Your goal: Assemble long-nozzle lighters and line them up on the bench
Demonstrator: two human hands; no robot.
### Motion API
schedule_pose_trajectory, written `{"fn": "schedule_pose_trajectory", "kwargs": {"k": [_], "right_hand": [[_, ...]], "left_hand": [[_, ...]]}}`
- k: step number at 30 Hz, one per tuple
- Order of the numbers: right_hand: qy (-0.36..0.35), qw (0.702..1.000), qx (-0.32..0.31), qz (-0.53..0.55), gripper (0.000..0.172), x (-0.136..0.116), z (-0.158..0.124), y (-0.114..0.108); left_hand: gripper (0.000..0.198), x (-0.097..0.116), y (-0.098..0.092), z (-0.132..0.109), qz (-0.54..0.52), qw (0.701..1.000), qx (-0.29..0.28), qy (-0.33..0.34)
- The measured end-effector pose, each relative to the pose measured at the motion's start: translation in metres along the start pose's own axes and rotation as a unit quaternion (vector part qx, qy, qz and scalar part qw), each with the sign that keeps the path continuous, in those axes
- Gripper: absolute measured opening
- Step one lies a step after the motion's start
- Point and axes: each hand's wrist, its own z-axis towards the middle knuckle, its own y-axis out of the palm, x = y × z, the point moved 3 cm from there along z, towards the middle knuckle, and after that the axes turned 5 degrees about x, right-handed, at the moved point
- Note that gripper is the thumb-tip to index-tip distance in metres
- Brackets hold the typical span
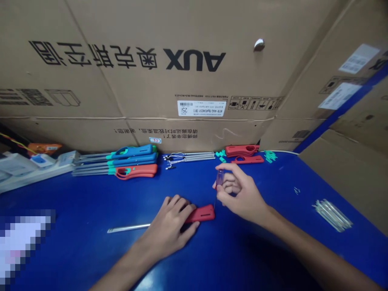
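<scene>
On the blue table lies a red long-neck lighter [206,213], its metal tube pointing left. My left hand [172,220] is wrapped over the middle of it, covering the trigger area. A small screwdriver [220,178] with a clear purple handle stands nearly upright in my right hand [238,190]. Its thin shaft points down at the right end of the lighter's handle; whether the tip touches a screw is too small to tell. My index finger rests on top of the screwdriver, with the thumb and other fingers closed around it.
Several finished-looking lighters [136,161] are stacked at the back left. Thin metal tubes with wires [197,156], red handle shells [242,151] and small green parts [270,156] lie along the cardboard wall [151,89]. A bundle of clear pieces [333,214] sits at right.
</scene>
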Motion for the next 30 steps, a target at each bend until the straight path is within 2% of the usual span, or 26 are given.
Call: {"fn": "schedule_pose_trajectory", "kwargs": {"k": [9, 16, 19, 23, 25, 28, 30], "right_hand": [[-0.038, 0.999, 0.008, -0.025, 0.034, 0.007, -0.003, 0.002], [-0.101, 0.991, -0.025, -0.085, 0.042, 0.008, -0.009, 0.005], [-0.178, 0.969, -0.039, -0.166, 0.043, 0.0, -0.012, 0.005], [-0.287, 0.914, -0.038, -0.284, 0.016, -0.014, -0.015, 0.004], [-0.313, 0.902, -0.033, -0.294, 0.012, -0.019, -0.016, 0.004], [-0.315, 0.92, -0.027, -0.232, 0.012, -0.022, -0.018, 0.003], [-0.303, 0.93, -0.048, -0.204, 0.022, -0.024, -0.02, 0.003]], "left_hand": [[0.023, 0.001, 0.001, 0.0, 0.002, 1.0, 0.002, 0.001], [0.024, 0.001, 0.001, 0.003, 0.007, 1.0, -0.001, 0.004], [0.025, 0.001, 0.001, 0.002, 0.013, 1.0, 0.0, 0.008], [0.025, 0.001, 0.0, 0.001, 0.02, 1.0, 0.003, 0.011], [0.024, 0.002, 0.0, 0.001, 0.021, 1.0, 0.002, 0.012], [0.024, 0.003, -0.001, 0.001, 0.019, 1.0, 0.002, 0.013], [0.024, 0.003, -0.001, 0.001, 0.016, 1.0, 0.006, 0.012]]}}
